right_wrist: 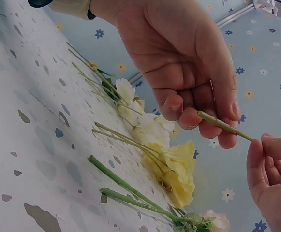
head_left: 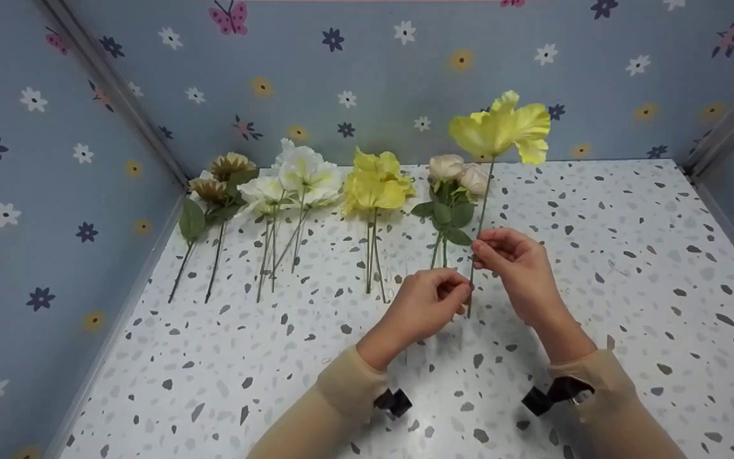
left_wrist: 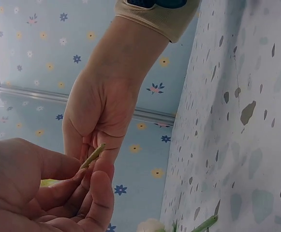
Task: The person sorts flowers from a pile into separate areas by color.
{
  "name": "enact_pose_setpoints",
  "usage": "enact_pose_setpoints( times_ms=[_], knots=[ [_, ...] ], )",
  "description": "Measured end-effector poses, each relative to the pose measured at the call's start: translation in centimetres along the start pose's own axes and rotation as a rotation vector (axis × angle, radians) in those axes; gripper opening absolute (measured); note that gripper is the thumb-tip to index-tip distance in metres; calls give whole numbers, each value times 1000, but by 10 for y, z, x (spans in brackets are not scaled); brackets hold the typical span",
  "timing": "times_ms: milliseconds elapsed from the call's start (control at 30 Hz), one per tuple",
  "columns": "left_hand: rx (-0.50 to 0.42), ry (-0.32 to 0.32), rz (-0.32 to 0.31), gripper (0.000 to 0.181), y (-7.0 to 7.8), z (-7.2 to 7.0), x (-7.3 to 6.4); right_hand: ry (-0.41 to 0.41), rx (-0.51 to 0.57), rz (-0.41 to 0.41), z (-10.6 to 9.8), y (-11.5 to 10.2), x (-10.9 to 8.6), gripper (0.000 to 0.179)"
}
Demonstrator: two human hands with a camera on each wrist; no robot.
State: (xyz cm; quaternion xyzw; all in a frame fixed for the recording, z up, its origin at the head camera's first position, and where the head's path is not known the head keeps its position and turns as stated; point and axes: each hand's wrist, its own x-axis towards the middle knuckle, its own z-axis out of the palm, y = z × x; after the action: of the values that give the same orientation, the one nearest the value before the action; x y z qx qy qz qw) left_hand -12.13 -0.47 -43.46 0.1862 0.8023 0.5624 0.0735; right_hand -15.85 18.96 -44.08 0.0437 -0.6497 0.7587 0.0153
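A single yellow flower with wide ruffled petals stands upright on a long thin green stem in front of the person. The right hand pinches this stem around its middle between thumb and fingers. Lower down, the left hand has its thumb and fingertips together at the stem, close to the cut end. In the right wrist view the stem's end pokes out past the left fingertips. The left wrist view shows the same stem end between the two hands, while the bloom is mostly hidden there.
Behind the hands, flowers lie in groups on the speckled table: pale pink roses, yellow flowers, white flowers and brownish ones. Blue flower-patterned panels enclose the back and sides.
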Motion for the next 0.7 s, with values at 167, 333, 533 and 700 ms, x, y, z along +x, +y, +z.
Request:
enact_pose_setpoints(
  times_ms=[167, 333, 533, 700],
  knots=[
    [-45, -14, -7, 11, 0, 0, 1, -3, 35, -13, 0, 1, 0, 12],
    [-47, -3, -1, 9, -1, 0, 2, -20, 54, -10, 0, 0, -2, 15],
    [-13, 23, 22, 7, -2, -2, 3, -29, 41, -9, -2, -2, -1, 14],
    [42, 58, 54, 7, -5, -9, 5, -45, 3, -11, -4, -4, -1, 16]
  ],
)
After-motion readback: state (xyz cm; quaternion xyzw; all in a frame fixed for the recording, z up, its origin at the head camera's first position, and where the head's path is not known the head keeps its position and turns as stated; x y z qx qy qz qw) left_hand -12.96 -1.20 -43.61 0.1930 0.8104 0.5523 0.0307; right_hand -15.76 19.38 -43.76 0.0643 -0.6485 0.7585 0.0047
